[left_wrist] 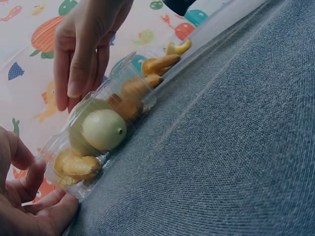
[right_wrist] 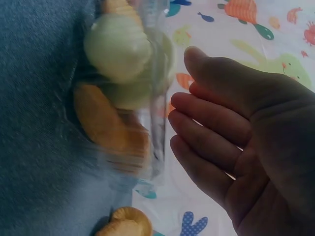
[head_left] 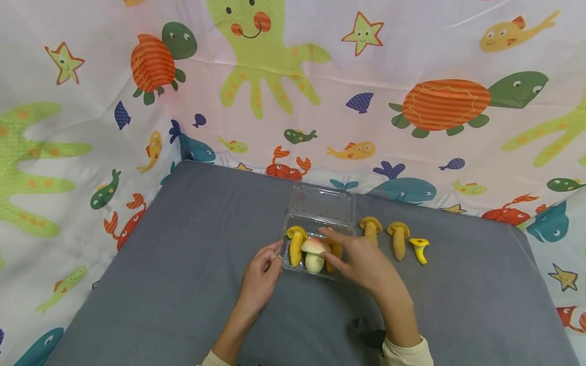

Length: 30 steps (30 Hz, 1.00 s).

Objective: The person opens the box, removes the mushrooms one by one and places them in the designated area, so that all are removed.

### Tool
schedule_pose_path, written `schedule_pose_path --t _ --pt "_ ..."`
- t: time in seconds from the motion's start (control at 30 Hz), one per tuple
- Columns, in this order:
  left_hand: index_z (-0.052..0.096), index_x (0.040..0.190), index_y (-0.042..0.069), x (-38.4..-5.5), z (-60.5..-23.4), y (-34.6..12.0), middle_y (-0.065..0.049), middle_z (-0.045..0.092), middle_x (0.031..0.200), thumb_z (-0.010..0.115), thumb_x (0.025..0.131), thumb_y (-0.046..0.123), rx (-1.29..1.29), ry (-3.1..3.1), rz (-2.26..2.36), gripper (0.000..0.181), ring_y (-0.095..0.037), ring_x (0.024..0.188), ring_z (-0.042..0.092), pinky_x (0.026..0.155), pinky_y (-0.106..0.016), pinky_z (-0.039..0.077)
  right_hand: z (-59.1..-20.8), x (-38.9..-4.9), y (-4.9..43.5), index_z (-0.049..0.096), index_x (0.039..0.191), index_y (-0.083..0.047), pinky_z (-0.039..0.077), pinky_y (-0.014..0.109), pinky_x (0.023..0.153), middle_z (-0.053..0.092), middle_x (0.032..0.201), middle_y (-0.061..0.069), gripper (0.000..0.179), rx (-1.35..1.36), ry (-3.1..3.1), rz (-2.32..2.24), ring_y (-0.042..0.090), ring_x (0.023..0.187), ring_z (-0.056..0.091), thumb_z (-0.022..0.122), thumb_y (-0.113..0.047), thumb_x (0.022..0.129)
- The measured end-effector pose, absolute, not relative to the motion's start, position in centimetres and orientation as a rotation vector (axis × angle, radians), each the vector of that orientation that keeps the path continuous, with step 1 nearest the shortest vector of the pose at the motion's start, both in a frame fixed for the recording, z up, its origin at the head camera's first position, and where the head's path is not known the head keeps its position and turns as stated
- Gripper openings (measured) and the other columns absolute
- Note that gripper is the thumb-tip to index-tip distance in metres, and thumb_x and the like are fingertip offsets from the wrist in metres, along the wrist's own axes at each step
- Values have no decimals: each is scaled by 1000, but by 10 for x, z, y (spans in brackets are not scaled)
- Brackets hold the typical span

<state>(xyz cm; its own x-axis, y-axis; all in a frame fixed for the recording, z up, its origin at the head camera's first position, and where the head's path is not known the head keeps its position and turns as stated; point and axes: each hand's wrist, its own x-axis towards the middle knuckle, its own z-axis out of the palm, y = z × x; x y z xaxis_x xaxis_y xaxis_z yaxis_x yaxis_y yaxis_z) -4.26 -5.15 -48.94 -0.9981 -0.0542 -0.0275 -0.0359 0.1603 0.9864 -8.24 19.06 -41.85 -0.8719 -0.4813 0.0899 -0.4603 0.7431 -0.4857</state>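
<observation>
A clear plastic box (head_left: 304,273) lies with its clear lid (head_left: 322,203) folded back behind it. Inside sit toy mushrooms: a yellow one (head_left: 296,247) at the left, a plump white one (head_left: 314,262) with a reddish cap in the middle, and an orange-brown one (head_left: 336,250) at the right, partly hidden by the hand. My left hand (head_left: 260,277) pinches the box's left edge between thumb and fingers. Over the box's right half hovers my right hand (head_left: 368,262), its fingers loosely extended above the mushrooms; in the right wrist view nothing is in this hand (right_wrist: 231,118).
Right of the box lie two brownish-yellow mushrooms (head_left: 371,226) (head_left: 399,241) and a small bright yellow one (head_left: 419,250). A grey cloth (head_left: 192,244) covers the table. Behind it hangs a curtain (head_left: 311,112) printed with sea animals. A dark object (head_left: 368,335) is beside the right wrist.
</observation>
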Motion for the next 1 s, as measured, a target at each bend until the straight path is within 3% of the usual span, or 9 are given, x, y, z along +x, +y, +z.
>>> schedule_pose_path --t 0.07,0.23,0.47,0.67,1.0 --pt "56 72 11 -43 -490 -52 -7 65 144 57 98 5 84 -2377 -2024 27 -29 138 59 97 -47 47 -420 -82 189 64 147 -11 35 25 52 72 83 5 55 -779 2889 -790 0 47 28 79 -28 97" --pt "56 72 11 -42 -492 -52 -7 65 144 56 98 4 67 -2380 -2011 27 -30 138 58 97 -47 48 -424 -82 184 64 147 -13 40 26 58 78 105 6 56 -770 2883 -770 1 52 40 80 -30 96" --pt "56 71 13 -42 -490 -53 -4 65 144 56 98 6 85 -2399 -1993 27 -27 137 59 93 -45 48 -430 -81 181 64 146 -12 42 26 59 77 95 5 58 -785 2890 -744 3 54 45 82 -28 94" --pt "55 71 12 -41 -489 -53 -5 65 144 55 97 6 103 -2403 -2005 27 -26 138 59 95 -44 48 -435 -82 178 65 144 -10 53 30 68 76 124 9 56 -805 2895 -731 8 69 60 83 -28 93" --pt "56 71 13 -42 -490 -53 -3 65 144 56 98 7 105 -2418 -1992 27 -26 137 59 93 -43 48 -437 -83 177 67 142 -10 56 33 70 77 121 8 53 -776 2930 -702 6 69 59 82 -26 94"
